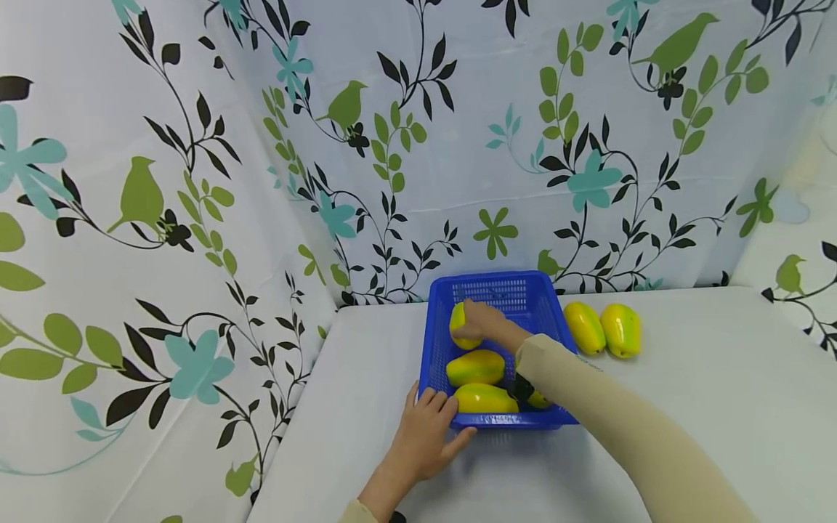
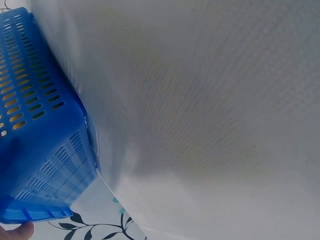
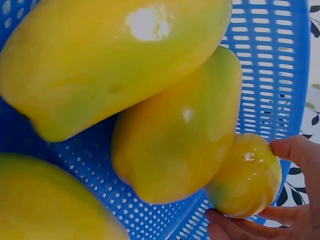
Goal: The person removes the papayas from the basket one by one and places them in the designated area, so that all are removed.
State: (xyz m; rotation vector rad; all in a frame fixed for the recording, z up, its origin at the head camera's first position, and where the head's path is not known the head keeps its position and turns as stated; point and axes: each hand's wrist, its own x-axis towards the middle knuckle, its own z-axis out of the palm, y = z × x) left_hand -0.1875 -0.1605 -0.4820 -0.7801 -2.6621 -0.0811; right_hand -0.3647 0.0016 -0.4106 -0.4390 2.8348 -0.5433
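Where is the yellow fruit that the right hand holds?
In the head view, the right hand grips the held fruit in the left half of the blue basket, just beyond another yellow fruit.

A curtained-off corner, kind of building unclear, pale cloth [image 1: 451, 160] in a bird-and-leaf print hanging at back, left and right, plain white surface [image 1: 693, 341] enclosed between.

bench [image 1: 373, 356] far-left corner to basket [image 1: 492, 420]: passage unobstructed | far edge, right of basket: blocked by two fruits [image 1: 621, 330] | basket's right rim: crossed by sleeve [image 1: 608, 410]
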